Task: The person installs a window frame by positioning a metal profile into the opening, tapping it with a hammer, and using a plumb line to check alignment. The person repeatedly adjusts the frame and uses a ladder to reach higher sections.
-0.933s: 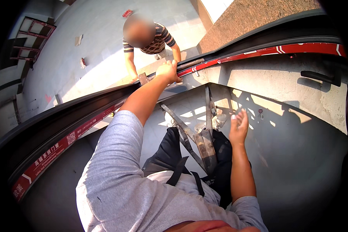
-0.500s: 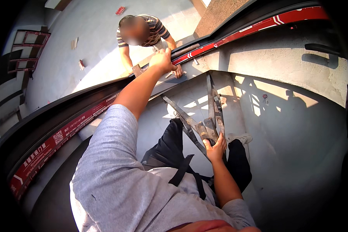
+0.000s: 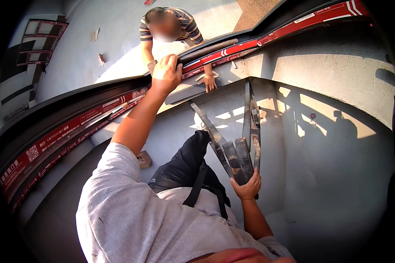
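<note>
My left hand [image 3: 166, 72] is closed over a hammer-like tool at the black window frame [image 3: 90, 97]. The tool's brownish handle [image 3: 210, 50] sticks out to the right along the frame, and its blocky head [image 3: 152, 66] shows on the left. Lower right, my right hand [image 3: 249, 186] grips the upper end of a worn metal stepladder [image 3: 245, 153]. The ladder's legs spread away from me toward the floor. A co-worker in a striped shirt leans in from beyond the frame. That person's hand [image 3: 209, 82] reaches through below it, fingers spread, over the sill.
Red protective film [image 3: 303, 22] covers the frame's rails. A concrete ledge [image 3: 338, 65] runs along the right. My leg [image 3: 184, 153] is beside the ladder. A cardboard box [image 3: 144, 159] sits below my left arm. Red-edged frames [image 3: 41, 41] lean far left.
My left hand has shifted left along the tool toward its head. The co-worker's hand has come further out below the frame and spread its fingers. My view has shifted slightly.
</note>
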A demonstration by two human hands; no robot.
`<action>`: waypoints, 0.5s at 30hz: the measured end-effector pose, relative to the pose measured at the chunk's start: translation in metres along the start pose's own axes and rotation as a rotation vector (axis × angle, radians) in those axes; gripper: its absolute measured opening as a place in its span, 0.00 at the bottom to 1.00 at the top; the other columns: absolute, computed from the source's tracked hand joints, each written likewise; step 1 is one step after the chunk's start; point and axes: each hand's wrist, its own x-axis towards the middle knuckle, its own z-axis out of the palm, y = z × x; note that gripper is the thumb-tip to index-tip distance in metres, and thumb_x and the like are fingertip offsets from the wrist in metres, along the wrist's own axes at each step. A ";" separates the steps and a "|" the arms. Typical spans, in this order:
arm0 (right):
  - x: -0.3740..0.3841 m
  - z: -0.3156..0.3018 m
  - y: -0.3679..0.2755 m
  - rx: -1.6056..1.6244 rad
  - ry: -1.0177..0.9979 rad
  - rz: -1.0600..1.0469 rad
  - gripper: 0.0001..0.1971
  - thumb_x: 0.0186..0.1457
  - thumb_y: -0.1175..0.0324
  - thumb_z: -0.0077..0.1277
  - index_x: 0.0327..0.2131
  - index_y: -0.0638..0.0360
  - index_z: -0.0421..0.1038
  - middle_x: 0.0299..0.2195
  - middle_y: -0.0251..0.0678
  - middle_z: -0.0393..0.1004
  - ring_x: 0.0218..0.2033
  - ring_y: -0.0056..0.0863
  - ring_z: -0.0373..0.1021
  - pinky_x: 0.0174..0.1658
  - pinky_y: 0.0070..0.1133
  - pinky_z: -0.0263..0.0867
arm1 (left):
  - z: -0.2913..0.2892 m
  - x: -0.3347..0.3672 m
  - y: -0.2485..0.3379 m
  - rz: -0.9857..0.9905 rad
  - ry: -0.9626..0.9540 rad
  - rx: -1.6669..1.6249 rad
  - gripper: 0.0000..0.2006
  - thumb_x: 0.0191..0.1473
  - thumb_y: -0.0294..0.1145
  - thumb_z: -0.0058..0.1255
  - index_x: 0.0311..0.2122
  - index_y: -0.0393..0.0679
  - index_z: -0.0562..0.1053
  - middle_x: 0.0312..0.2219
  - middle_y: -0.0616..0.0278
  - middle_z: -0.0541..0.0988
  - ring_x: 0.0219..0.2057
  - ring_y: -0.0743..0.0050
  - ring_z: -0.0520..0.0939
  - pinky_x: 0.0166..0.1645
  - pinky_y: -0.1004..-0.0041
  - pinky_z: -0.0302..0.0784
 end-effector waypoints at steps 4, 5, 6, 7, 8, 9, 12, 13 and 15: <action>-0.002 0.009 0.007 0.031 0.054 -0.046 0.57 0.34 0.45 0.73 0.64 0.68 0.56 0.53 0.54 0.69 0.53 0.54 0.68 0.57 0.44 0.64 | 0.007 -0.001 0.004 -0.026 -0.012 0.093 0.14 0.58 0.35 0.58 0.44 0.38 0.72 0.40 0.45 0.79 0.44 0.42 0.79 0.51 0.55 0.74; -0.004 0.013 0.009 0.039 0.069 -0.056 0.57 0.34 0.45 0.73 0.64 0.68 0.57 0.53 0.54 0.69 0.53 0.54 0.68 0.57 0.43 0.64 | 0.011 -0.001 0.002 -0.016 -0.018 0.114 0.14 0.58 0.35 0.58 0.44 0.38 0.72 0.40 0.45 0.78 0.43 0.42 0.79 0.51 0.55 0.74; -0.007 0.015 0.010 0.046 0.084 -0.065 0.58 0.34 0.45 0.73 0.64 0.68 0.57 0.53 0.55 0.69 0.53 0.54 0.68 0.57 0.43 0.64 | 0.013 -0.002 0.000 -0.007 -0.026 0.134 0.14 0.58 0.36 0.58 0.44 0.38 0.72 0.40 0.45 0.78 0.43 0.42 0.79 0.50 0.54 0.74; -0.007 0.016 0.010 0.051 0.104 -0.066 0.56 0.34 0.46 0.73 0.63 0.70 0.59 0.53 0.55 0.70 0.53 0.54 0.69 0.56 0.43 0.65 | 0.013 -0.002 0.000 0.027 -0.010 0.126 0.15 0.58 0.35 0.58 0.45 0.37 0.71 0.40 0.43 0.78 0.43 0.40 0.78 0.50 0.52 0.73; -0.007 0.016 0.011 0.047 0.124 -0.080 0.56 0.34 0.46 0.73 0.63 0.70 0.60 0.52 0.56 0.71 0.52 0.54 0.69 0.56 0.43 0.65 | 0.018 -0.002 -0.005 0.065 0.018 0.152 0.14 0.58 0.35 0.57 0.44 0.36 0.71 0.38 0.44 0.78 0.42 0.40 0.78 0.49 0.52 0.73; -0.008 0.017 0.012 0.043 0.143 -0.093 0.56 0.34 0.46 0.73 0.62 0.70 0.60 0.52 0.56 0.71 0.52 0.54 0.69 0.56 0.43 0.65 | 0.022 -0.002 -0.012 0.103 0.046 0.179 0.14 0.58 0.35 0.57 0.43 0.36 0.71 0.37 0.44 0.77 0.40 0.40 0.78 0.47 0.52 0.73; -0.008 0.022 0.016 0.057 0.215 -0.123 0.55 0.33 0.46 0.74 0.61 0.72 0.62 0.50 0.58 0.72 0.50 0.56 0.70 0.55 0.43 0.66 | 0.031 -0.007 -0.017 0.180 0.117 0.238 0.15 0.60 0.36 0.55 0.43 0.35 0.69 0.35 0.42 0.77 0.37 0.40 0.79 0.42 0.50 0.74; -0.007 0.021 0.017 0.057 0.222 -0.136 0.55 0.33 0.46 0.74 0.61 0.73 0.62 0.50 0.58 0.72 0.50 0.57 0.70 0.55 0.43 0.66 | 0.030 -0.011 -0.018 0.147 0.099 0.251 0.16 0.60 0.34 0.53 0.48 0.35 0.68 0.39 0.41 0.76 0.41 0.39 0.78 0.46 0.51 0.74; -0.009 0.018 0.019 0.068 0.241 -0.159 0.55 0.32 0.48 0.74 0.60 0.74 0.63 0.50 0.60 0.73 0.50 0.59 0.71 0.56 0.43 0.66 | 0.036 -0.010 -0.040 0.137 -0.074 0.483 0.18 0.61 0.31 0.50 0.55 0.36 0.67 0.46 0.41 0.75 0.45 0.40 0.78 0.50 0.53 0.76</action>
